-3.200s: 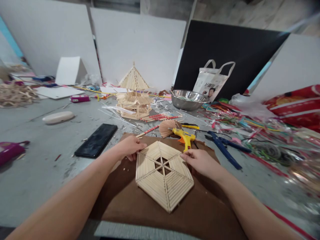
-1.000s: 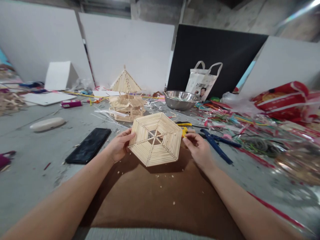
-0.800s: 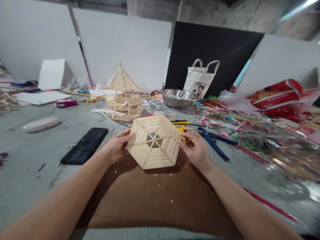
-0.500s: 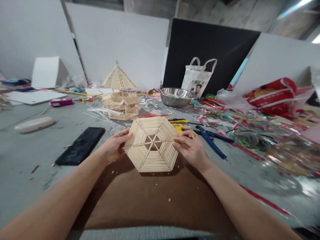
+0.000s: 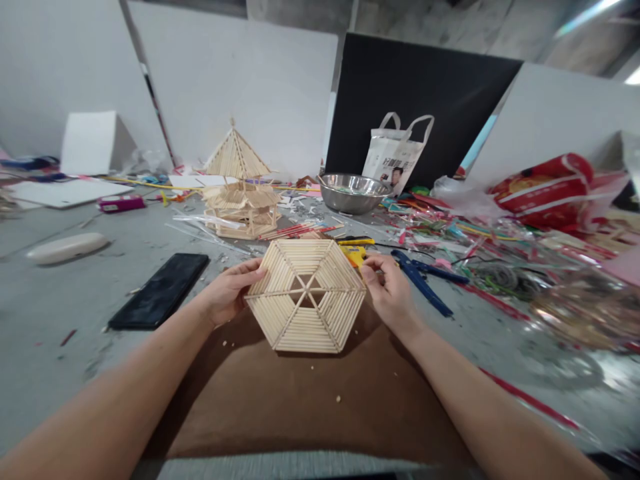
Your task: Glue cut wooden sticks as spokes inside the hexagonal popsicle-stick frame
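A hexagonal stick roof panel (image 5: 306,330), made of thin pale wooden sticks with spokes meeting over a central opening, is tilted toward me above a brown mat. My left hand (image 5: 233,290) grips its left edge, thumb on top and fingers behind. At the opposite corner, my right hand (image 5: 387,287) has its fingers curled together in a pinch beside the edge; whatever lies between the fingertips is hidden. Behind the panel stands a stick pavilion model (image 5: 241,200) with a pointed roof. A yellow glue gun (image 5: 354,255) lies partly behind the panel and right hand.
The brown mat (image 5: 310,413) bears small crumbs. A black phone (image 5: 159,291) and a white oval object (image 5: 67,249) lie left. Blue-handled pliers (image 5: 423,283) rest right, before heaped plastic scraps. A metal bowl (image 5: 355,195) and a white bag (image 5: 395,157) stand behind.
My right hand has shifted right, from over the panel's face to its right corner. The panel has turned slightly and sits a little lower; my left hand keeps its hold.
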`<action>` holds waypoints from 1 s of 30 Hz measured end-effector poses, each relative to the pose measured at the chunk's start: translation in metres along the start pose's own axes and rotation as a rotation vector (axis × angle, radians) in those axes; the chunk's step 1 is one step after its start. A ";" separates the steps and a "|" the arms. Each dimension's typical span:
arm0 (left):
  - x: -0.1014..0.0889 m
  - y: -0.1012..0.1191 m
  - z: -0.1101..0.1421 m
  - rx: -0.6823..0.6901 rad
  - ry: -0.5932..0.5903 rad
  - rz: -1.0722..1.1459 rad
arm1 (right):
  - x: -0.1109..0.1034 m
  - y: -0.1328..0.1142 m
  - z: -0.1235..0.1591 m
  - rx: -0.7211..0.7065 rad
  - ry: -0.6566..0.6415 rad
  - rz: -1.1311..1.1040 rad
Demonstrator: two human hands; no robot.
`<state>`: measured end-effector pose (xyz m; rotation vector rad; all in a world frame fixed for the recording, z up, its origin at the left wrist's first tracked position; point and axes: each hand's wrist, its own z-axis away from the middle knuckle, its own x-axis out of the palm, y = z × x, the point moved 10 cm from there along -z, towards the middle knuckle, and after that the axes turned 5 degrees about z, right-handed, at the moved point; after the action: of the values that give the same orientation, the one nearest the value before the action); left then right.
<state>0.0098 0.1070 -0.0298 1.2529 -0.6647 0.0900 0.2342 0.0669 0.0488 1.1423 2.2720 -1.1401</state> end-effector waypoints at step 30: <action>0.009 -0.001 0.002 -0.023 -0.019 0.018 | 0.036 0.024 0.005 0.179 -0.251 -0.182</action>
<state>0.0165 0.1022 -0.0262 1.2269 -0.6910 0.0851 0.2311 0.0890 0.0119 0.8093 2.1460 -1.4921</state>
